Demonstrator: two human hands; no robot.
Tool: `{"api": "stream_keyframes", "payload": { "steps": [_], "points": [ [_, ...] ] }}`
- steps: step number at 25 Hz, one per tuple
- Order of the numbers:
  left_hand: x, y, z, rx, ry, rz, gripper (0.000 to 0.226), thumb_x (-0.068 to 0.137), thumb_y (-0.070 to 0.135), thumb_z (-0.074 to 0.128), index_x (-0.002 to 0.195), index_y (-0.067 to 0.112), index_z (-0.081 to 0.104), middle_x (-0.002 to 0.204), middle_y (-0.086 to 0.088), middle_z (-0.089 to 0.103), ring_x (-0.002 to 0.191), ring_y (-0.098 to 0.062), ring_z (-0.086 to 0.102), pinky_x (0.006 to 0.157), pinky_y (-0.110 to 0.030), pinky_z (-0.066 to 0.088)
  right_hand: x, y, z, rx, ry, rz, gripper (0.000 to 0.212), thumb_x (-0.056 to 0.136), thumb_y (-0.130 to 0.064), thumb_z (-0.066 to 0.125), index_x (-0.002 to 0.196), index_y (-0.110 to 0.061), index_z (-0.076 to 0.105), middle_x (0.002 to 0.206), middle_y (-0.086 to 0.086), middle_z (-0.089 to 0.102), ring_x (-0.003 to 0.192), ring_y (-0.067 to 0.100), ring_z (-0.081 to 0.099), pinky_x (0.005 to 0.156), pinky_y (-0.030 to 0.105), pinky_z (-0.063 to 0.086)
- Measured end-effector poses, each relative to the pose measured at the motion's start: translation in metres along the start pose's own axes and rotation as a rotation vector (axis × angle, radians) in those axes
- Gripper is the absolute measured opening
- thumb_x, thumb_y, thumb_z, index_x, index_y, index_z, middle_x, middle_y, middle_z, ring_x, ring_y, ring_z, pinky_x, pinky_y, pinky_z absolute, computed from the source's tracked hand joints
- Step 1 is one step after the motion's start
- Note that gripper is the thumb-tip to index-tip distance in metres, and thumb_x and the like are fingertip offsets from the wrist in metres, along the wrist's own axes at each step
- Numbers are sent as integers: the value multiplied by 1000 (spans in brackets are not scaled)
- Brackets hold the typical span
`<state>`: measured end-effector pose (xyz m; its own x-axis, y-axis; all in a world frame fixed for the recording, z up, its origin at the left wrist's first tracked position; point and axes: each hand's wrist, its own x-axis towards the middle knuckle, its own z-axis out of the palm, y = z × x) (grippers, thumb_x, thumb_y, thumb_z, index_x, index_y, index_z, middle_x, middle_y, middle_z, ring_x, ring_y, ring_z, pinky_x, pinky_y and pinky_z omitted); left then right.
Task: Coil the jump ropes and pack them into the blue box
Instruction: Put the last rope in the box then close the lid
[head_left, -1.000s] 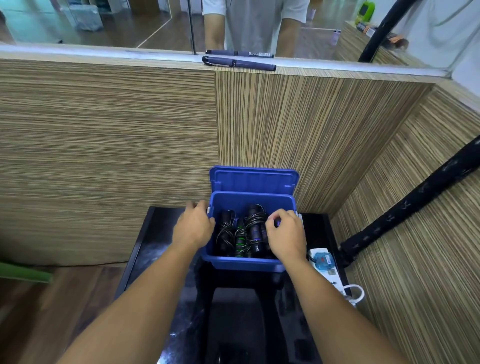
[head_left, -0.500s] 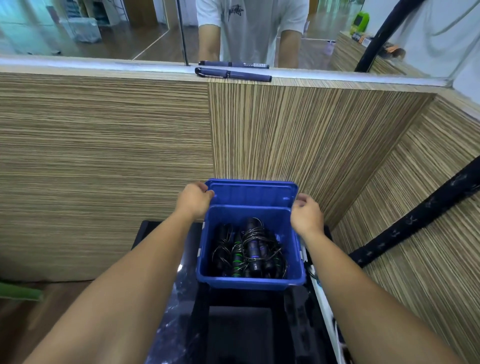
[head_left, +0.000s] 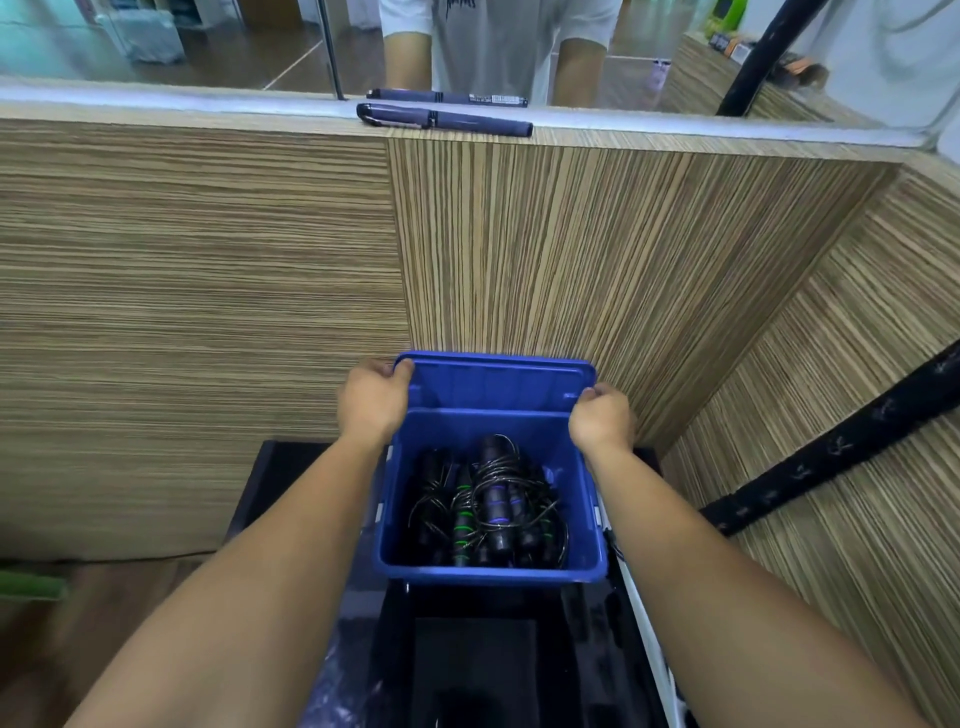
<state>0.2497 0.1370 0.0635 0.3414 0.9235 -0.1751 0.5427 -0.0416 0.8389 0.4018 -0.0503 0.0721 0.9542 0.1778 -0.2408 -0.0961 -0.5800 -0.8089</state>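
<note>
1. Left hand (head_left: 371, 397) and right hand (head_left: 600, 418) each grip a corner of the raised lid (head_left: 493, 384).
2. Jump ropes (head_left: 467, 499) sit coiled in the blue box (head_left: 493, 574).
3. That upright handle (head_left: 493, 462) could block the lid closing, I'd guess.

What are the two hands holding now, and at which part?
The open lid of the blue box: the left hand grips its top left corner, the right hand its top right corner.

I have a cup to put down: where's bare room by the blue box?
Table left of the box, up to the wood wall, is bare; so is the ledge left of the pen. Ropes crowd the box; a white strip lies right of it.
</note>
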Motion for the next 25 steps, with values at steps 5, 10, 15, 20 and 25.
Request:
{"api": "stream_keyframes", "payload": {
  "steps": [5, 10, 15, 20, 25],
  "points": [
    [-10, 16, -5, -75, 10, 41, 35, 91, 51, 60, 93, 18, 71, 91, -3, 75, 94, -28, 67, 84, -39, 52, -5, -2, -1, 137, 23, 51, 25, 99, -22, 40, 88, -11, 60, 93, 10, 61, 91, 33, 57, 73, 36, 41],
    [-24, 21, -20, -327, -24, -7, 37, 72, 60, 49, 74, 27, 66, 86, -4, 77, 92, -26, 73, 91, -52, 57, -19, -14, -15, 372, 65, 121, 35, 97, -28, 31, 81, -10, 56, 94, 12, 62, 85, 29, 54, 71, 34, 36],
    [-36, 24, -33, -404, 10, -5, 40, 86, 60, 57, 79, 22, 69, 82, -1, 77, 84, -20, 76, 88, -49, 59, -30, -21, -28, 510, 11, 90, 49, 87, -63, 46, 80, -16, 58, 77, 8, 58, 72, 23, 56, 76, 43, 50],
    [-52, 29, -49, -563, -129, -55, 15, 94, 20, 67, 88, 8, 60, 82, -6, 72, 71, -14, 76, 68, -26, 62, -43, -18, -52, 695, -6, 182, 23, 86, -31, 63, 76, -12, 59, 83, 10, 63, 82, 28, 70, 87, 40, 57],
    [-67, 17, -67, -449, -275, -89, 16, 90, 2, 62, 77, 11, 57, 72, -4, 61, 70, -19, 68, 75, -26, 60, -49, 1, -63, 636, -31, 219, 16, 85, -12, 63, 70, -14, 57, 80, 6, 58, 77, 20, 56, 79, 37, 53]
  ]
}}
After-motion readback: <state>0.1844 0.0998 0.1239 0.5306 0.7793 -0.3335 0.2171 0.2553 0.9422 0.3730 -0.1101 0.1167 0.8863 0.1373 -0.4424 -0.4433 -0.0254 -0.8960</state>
